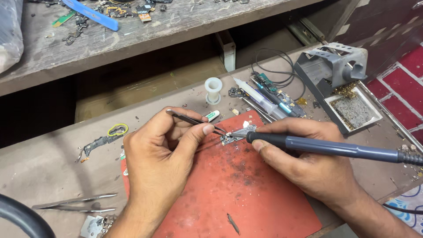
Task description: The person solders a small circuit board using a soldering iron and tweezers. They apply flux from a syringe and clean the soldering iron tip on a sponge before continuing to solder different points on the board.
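While both hands meet over the top edge of the red mat (246, 194), the small circuit board (232, 138) lies flat on it, just beyond the fingertips of each. The left hand (161, 165) pinches a pair of dark tweezers (194, 120) between thumb and forefinger; their long axis runs from about ten o'clock down toward four o'clock, and the tips touch the board's left edge. The right hand (308, 161) is closed in a pen grip around a soldering iron (326, 147), whose grey handle stretches off toward three o'clock while its fine tip points toward nine o'clock and rests on the board's upper right part. So the board sits at roughly two o'clock from the left hand and ten o'clock from the right, with both tools converging on it from opposite sides; the two hands look about equally near. Behind the board, toward twelve o'clock, stand a white spool (213, 90) and a syringe (253, 93); the iron stand (337, 66) is at two o'clock. A second pair of tweezers (75, 204) lies unused at eight o'clock.
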